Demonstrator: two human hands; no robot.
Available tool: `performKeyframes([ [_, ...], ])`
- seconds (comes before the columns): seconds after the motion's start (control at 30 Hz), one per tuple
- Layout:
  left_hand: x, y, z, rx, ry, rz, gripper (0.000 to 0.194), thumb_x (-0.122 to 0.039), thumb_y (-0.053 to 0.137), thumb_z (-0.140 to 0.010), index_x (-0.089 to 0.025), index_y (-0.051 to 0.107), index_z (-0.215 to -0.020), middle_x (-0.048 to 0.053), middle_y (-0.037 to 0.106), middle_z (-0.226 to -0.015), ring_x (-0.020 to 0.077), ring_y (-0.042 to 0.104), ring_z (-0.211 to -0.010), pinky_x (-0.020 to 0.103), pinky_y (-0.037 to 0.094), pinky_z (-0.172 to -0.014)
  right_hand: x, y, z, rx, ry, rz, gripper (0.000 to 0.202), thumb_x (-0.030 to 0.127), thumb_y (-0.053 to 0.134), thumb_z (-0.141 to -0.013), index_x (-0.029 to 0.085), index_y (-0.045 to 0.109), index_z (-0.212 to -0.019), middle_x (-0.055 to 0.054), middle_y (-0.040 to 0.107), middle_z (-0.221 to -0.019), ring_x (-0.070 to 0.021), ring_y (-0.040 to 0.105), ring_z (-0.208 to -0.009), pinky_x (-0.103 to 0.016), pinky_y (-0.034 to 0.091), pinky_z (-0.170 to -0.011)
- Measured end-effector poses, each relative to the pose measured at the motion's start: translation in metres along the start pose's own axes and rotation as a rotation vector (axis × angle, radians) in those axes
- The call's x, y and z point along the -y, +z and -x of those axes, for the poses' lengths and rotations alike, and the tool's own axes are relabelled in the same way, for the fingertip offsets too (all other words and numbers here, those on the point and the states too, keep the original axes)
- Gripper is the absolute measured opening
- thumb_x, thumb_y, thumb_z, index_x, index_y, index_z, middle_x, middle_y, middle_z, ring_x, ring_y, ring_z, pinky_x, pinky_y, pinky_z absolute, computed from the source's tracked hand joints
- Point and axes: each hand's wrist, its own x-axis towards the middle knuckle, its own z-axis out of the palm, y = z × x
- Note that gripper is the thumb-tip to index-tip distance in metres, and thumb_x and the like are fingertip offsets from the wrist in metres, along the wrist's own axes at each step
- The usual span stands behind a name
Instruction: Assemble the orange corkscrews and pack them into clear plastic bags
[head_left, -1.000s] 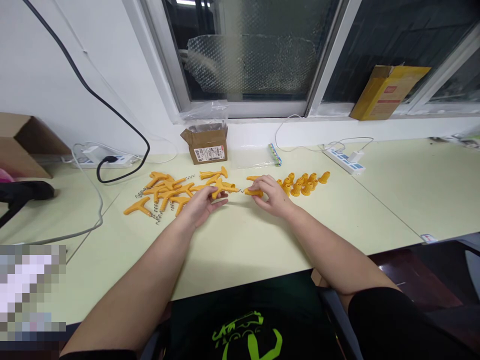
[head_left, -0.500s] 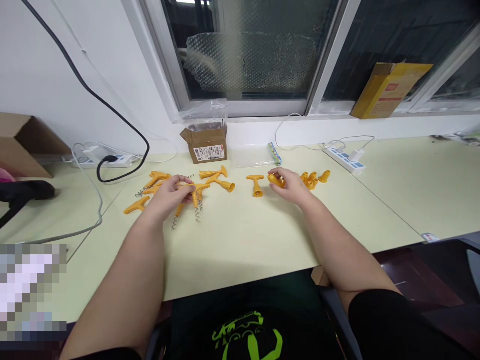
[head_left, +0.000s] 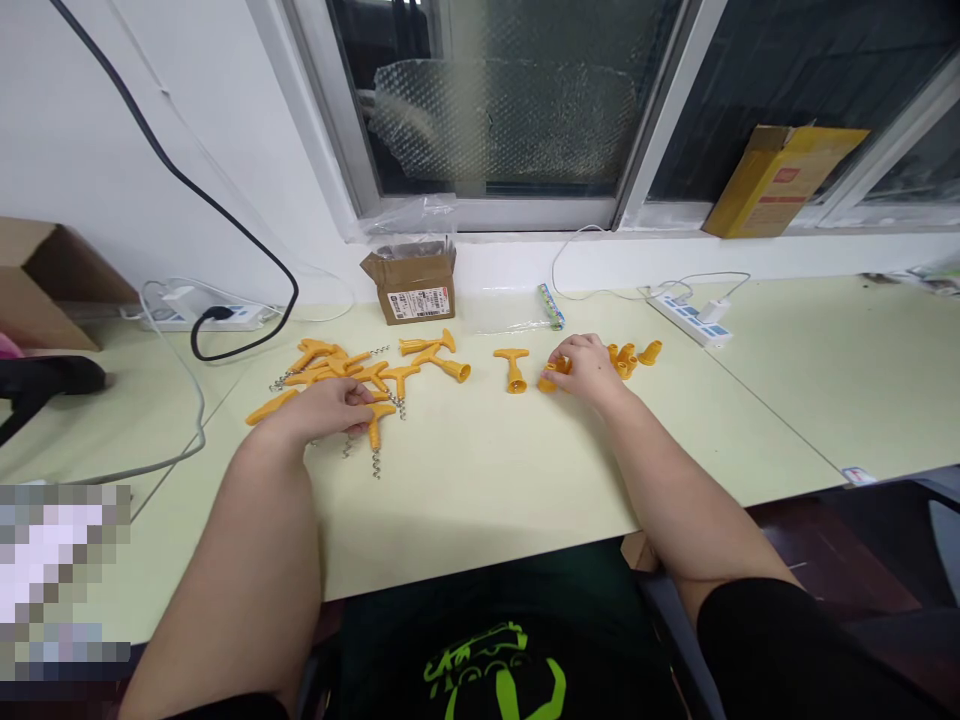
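My left hand (head_left: 339,410) is closed on the yellow T-shaped handle of a corkscrew (head_left: 375,428), whose bare metal spiral points toward me. Several more corkscrews (head_left: 319,350) lie in a loose pile behind and around that hand, some with spirals showing. My right hand (head_left: 585,368) has its fingers curled round a yellow plastic sleeve (head_left: 550,378) at table level; part of it is covered by the fingers. Beyond the knuckles stand several like sleeves (head_left: 624,358). Between my hands lies a sleeved corkscrew (head_left: 513,370), and two others (head_left: 442,362) lie further left.
At the back stand an open cardboard box (head_left: 416,290) and a clear plastic bag (head_left: 502,312). Power strips lie at the right (head_left: 690,318) and left (head_left: 217,318), with a black cable (head_left: 247,230) hanging at the left. A yellow carton (head_left: 784,185) leans on the window.
My left hand has come down and toward me with the corkscrew, apart from the pile. My right hand has lowered slightly, bringing the sleeve nearer the table.
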Motion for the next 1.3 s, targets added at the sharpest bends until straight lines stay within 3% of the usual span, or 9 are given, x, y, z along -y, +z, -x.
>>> performKeyframes([
  [0.1,-0.004,-0.001,0.002,0.114,-0.042,-0.02,0.032,-0.036,0.074,-0.059,-0.024,0.069,-0.089,0.001,0.071,-0.071,0.0261,0.072,-0.073,0.033,0.054,-0.063,-0.003,0.003,0.0,-0.014,0.035,0.002,0.016,0.038,0.078,-0.079,0.024,0.073,-0.086,-0.008,0.069,-0.11,-0.0333,0.049,-0.114,-0.05,0.041,-0.099],
  [0.33,-0.005,0.004,0.0,0.036,0.012,-0.043,0.034,-0.046,0.077,-0.059,-0.026,0.071,-0.086,0.002,0.073,-0.073,0.0249,0.069,-0.064,0.032,0.049,-0.058,-0.014,0.01,-0.003,-0.137,0.065,-0.011,0.019,0.03,0.078,-0.074,0.025,0.072,-0.091,-0.01,0.067,-0.107,-0.0367,0.051,-0.11,-0.059,0.044,-0.095],
  [0.47,-0.003,0.01,-0.007,-0.031,0.049,-0.111,0.037,-0.049,0.078,-0.056,-0.027,0.074,-0.084,0.003,0.075,-0.083,0.026,0.07,-0.072,0.03,0.047,-0.06,0.001,0.007,-0.001,-0.22,-0.099,-0.107,0.02,0.026,0.073,-0.081,0.024,0.071,-0.1,-0.011,0.066,-0.107,-0.0347,0.055,-0.111,-0.056,0.046,-0.099],
  [0.6,-0.003,0.014,-0.01,-0.051,0.046,-0.124,0.032,-0.047,0.078,-0.057,-0.027,0.074,-0.081,0.004,0.077,-0.089,0.0276,0.071,-0.08,0.032,0.048,-0.065,0.03,0.013,0.006,-0.05,-0.362,-0.241,0.018,0.027,0.064,-0.092,0.023,0.071,-0.108,-0.01,0.067,-0.107,-0.0272,0.062,-0.105,-0.047,0.05,-0.099],
  [0.7,-0.004,0.017,-0.01,-0.065,0.018,-0.137,0.029,-0.044,0.077,-0.059,-0.026,0.073,-0.082,0.005,0.077,-0.094,0.0291,0.071,-0.085,0.034,0.049,-0.069,0.045,0.026,0.012,0.082,-0.424,-0.204,0.027,0.028,0.067,-0.091,0.021,0.07,-0.117,-0.012,0.064,-0.114,-0.0269,0.061,-0.108,-0.045,0.051,-0.097],
  [0.87,-0.004,0.02,-0.012,-0.076,0.007,-0.142,0.025,-0.037,0.075,-0.06,-0.025,0.073,-0.082,0.006,0.077,-0.094,0.0297,0.071,-0.086,0.034,0.05,-0.07,0.049,0.04,0.015,0.151,-0.326,-0.091,0.032,0.031,0.071,-0.09,0.02,0.069,-0.12,-0.014,0.062,-0.122,-0.0298,0.058,-0.112,-0.048,0.051,-0.095],
  [1.13,-0.003,0.022,-0.016,-0.201,0.037,-0.149,0.023,-0.037,0.075,-0.062,-0.024,0.068,-0.08,0.008,0.076,-0.094,0.0315,0.07,-0.088,0.035,0.049,-0.07,0.049,0.038,0.013,0.191,-0.105,-0.087,0.014,0.026,0.074,-0.084,0.021,0.064,-0.093,-0.009,0.058,-0.118,-0.0181,0.06,-0.075,-0.04,0.053,-0.079],
  [1.3,-0.004,0.026,-0.018,-0.25,0.058,-0.175,0.026,-0.035,0.071,-0.069,-0.025,0.068,-0.092,0.008,0.072,-0.098,0.0308,0.067,-0.089,0.037,0.049,-0.073,0.049,0.038,0.01,0.055,-0.08,-0.127,0.011,0.012,0.062,-0.081,0.022,0.057,-0.081,-0.007,0.057,-0.101,-0.0181,0.057,-0.072,-0.036,0.051,-0.072],
])
